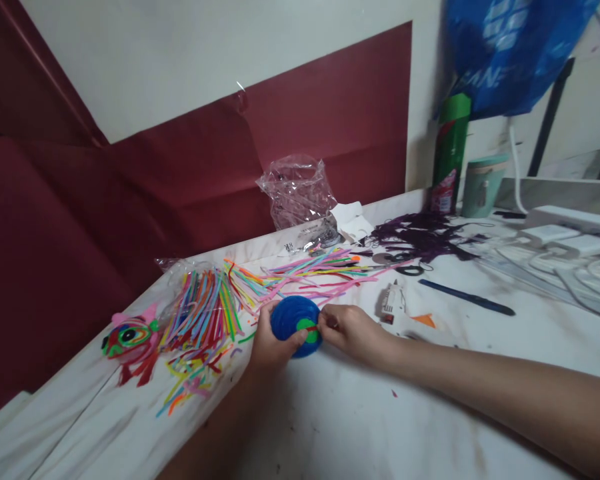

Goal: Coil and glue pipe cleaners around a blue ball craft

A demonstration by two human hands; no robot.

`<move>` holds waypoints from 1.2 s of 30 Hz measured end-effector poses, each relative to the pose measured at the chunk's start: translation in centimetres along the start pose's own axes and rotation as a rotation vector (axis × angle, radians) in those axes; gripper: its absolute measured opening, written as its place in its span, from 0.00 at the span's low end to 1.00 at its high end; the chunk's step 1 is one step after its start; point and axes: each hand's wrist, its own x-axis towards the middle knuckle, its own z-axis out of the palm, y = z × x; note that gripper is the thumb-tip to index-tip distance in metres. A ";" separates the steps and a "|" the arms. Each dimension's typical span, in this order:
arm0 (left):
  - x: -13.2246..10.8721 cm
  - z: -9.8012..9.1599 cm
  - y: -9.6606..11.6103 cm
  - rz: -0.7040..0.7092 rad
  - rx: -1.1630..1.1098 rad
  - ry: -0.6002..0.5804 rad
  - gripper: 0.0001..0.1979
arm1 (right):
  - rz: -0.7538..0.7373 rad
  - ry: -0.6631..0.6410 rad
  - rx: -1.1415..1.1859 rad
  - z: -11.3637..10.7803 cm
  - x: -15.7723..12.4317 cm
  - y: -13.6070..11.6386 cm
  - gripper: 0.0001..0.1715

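Note:
A round blue coiled disc point(291, 316) with a bright green patch point(307, 329) near its lower right is held up above the table. My left hand point(273, 340) grips its left and lower edge, the thumb lying across the front by the green patch. My right hand point(347, 332) is at the disc's right edge, fingers pinched on a thin red strip point(312, 328) that reaches over the green patch. Beyond the disc lie many coloured fuzzy stems point(205, 303).
At left sits a colourful fish-like figure point(133, 337). Toward the right are a glue gun point(394, 303), a dark blue cutter point(465, 297), black-handled scissors point(410, 271), purple strands point(425, 233), a green cup point(484, 187), a green can point(450, 147) and white plugs with cables point(550, 235).

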 end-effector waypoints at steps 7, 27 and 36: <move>-0.3 0.2 0.8 -0.055 0.007 0.043 0.35 | -0.008 0.011 0.057 -0.4 0.3 0.9 0.06; -1.1 0.3 0.5 0.027 0.013 -0.001 0.32 | -0.034 0.023 -0.122 -0.2 -0.8 -0.1 0.06; -0.9 0.3 0.4 0.041 0.027 -0.029 0.36 | -0.058 0.024 -0.142 -0.2 -0.8 0.0 0.07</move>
